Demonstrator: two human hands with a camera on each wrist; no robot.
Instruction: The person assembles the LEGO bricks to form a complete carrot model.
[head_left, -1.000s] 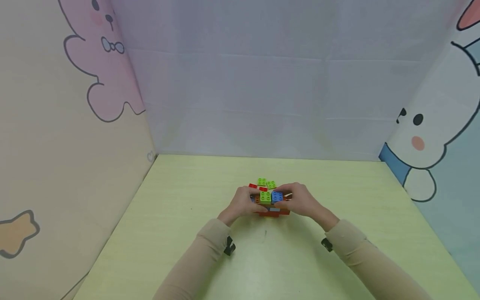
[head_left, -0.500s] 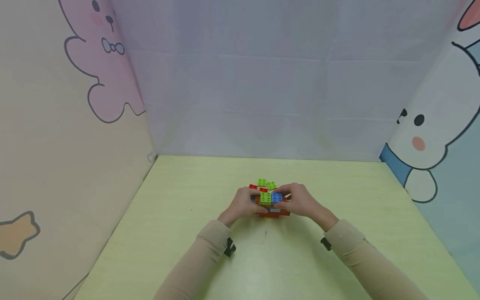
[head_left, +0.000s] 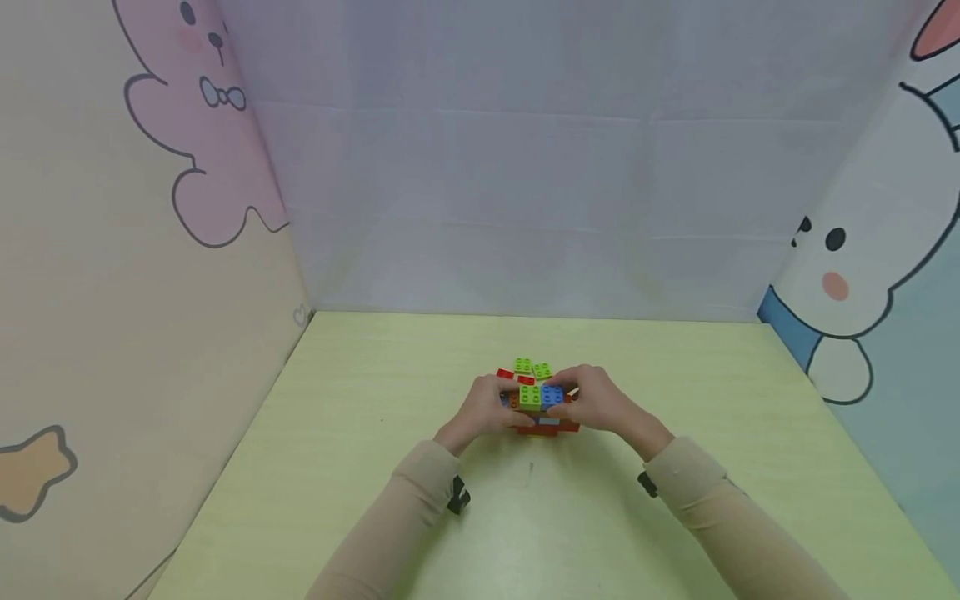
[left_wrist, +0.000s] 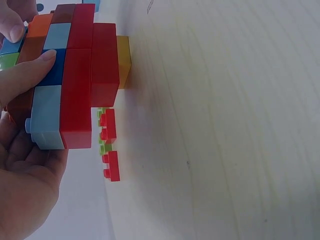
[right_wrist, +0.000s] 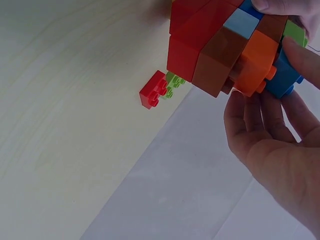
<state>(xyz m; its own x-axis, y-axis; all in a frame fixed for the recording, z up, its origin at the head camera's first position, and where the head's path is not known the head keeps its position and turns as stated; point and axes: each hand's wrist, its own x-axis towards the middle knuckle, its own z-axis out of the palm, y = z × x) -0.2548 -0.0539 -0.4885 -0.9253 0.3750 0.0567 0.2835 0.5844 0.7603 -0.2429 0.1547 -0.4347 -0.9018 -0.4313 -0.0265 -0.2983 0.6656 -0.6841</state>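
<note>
A stepped build of toy building bricks stands at mid-table, with red bricks (left_wrist: 76,95) low down, a yellow brick (left_wrist: 124,62) at its foot, and light-blue, brown and orange (right_wrist: 257,57) ones above. On top sit a green brick (head_left: 530,398) and a blue brick (head_left: 552,397) side by side. My left hand (head_left: 483,406) grips the build's left side, thumb across a dark-blue brick (left_wrist: 54,70) on the near face, fingers behind. From the right, my right hand (head_left: 602,402) pinches the top blue brick between its thumb in front and fingers behind.
Behind the build lie two loose red bricks (head_left: 506,374) and two loose green bricks (head_left: 522,365). The pale table (head_left: 375,467) meets a white cloth backdrop (head_left: 480,208) at its far edge, with printed side walls left and right.
Both hands keep their hold on the bricks in nearly the same place. The top green and blue bricks hardly shift; the view drifts slightly.
</note>
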